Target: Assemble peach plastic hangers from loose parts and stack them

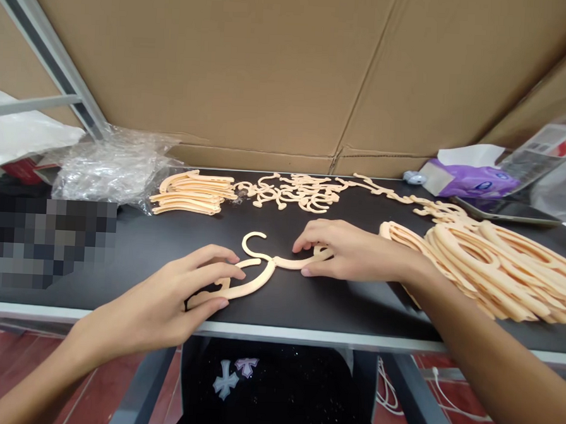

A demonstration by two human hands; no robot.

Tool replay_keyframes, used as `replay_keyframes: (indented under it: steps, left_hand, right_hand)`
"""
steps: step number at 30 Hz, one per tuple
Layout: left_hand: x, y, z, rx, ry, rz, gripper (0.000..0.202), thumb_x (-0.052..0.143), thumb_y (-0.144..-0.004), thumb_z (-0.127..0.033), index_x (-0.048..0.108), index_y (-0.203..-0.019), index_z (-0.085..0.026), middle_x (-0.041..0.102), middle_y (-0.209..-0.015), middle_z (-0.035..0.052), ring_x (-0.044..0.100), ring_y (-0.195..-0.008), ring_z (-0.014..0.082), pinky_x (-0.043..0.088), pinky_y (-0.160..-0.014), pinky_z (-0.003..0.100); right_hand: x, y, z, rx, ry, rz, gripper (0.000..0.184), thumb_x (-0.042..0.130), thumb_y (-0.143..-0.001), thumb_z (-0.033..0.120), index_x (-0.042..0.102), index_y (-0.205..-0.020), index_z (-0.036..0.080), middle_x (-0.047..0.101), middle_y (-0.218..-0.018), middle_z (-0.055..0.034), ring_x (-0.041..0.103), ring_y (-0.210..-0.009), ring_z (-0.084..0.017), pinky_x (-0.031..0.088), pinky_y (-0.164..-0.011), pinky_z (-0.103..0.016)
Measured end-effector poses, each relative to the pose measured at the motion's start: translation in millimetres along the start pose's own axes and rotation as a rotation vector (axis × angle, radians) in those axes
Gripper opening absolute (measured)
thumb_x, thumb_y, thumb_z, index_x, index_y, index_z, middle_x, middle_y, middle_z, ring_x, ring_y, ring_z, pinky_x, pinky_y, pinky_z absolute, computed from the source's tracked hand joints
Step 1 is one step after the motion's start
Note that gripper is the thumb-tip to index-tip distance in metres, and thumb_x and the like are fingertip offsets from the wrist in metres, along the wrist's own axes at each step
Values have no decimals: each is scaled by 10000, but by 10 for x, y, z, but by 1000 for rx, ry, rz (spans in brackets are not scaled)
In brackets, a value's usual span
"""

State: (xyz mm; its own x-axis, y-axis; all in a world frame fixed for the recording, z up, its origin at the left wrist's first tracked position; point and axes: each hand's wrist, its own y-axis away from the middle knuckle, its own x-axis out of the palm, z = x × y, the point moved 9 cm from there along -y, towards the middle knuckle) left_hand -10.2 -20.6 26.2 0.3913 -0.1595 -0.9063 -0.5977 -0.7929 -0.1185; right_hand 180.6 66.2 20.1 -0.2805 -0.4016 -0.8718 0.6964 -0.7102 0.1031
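A peach-coloured plastic hanger (pixel 261 271) lies flat on the black table (pixel 133 255), its hook pointing away from me. My left hand (pixel 174 301) pinches the hanger's left arm between thumb and fingers. My right hand (pixel 342 250) pinches the right arm of the same hanger, fingers curled over it.
A large heap of the same hangers (pixel 493 261) lies at the right. A small stack of curved hanger parts (pixel 191 193) and a tangle of hooks (pixel 298 190) lie at the back. Crumpled clear plastic (pixel 109 165) sits back left; a purple packet (pixel 474 181) and a phone (pixel 506 211) sit back right. Cardboard (pixel 290 67) walls the rear.
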Motion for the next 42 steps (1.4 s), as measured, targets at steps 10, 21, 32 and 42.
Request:
replay_keyframes:
  steps: [10,21,32,42]
  left_hand:
    - [-6,68,66,21,-131,56,303,556,-997,-349,644,-1287,-360,520,-1457,31,591,-1227,230,525,-962,311]
    - [-322,389,311,-56,-475,-215,379,608,-907,-586,699,-1023,-238,626,-1212,110,550,-1155,348,468,-966,528]
    - [-104,277,232,-56,-191,-120,272,490,-1026,-332,687,-1195,-249,640,-1176,76,608,-1034,219,477,-891,327]
    - [-54,83,339,-121,31,-116,235,467,-1032,-304,663,-952,-202,628,-936,18,583,-857,160,427,-796,290]
  right_hand:
    - [-6,-7,14,-14,-4,9,292,701,-847,381,747,-1089,224,661,-1118,-72,596,-1038,-231,452,-913,-367]
    - [-48,25,-34,70,43,25,123,661,-857,318,735,-850,219,699,-939,-31,616,-863,-190,433,-738,-317]
    - [170,-250,878,-315,19,-147,231,632,-942,308,722,-1112,180,668,-1083,-99,599,-1028,-226,455,-898,-356]
    - [451,-552,1035,-277,-26,13,163,576,-952,283,684,-894,176,660,-979,-79,582,-934,-203,422,-778,-327]
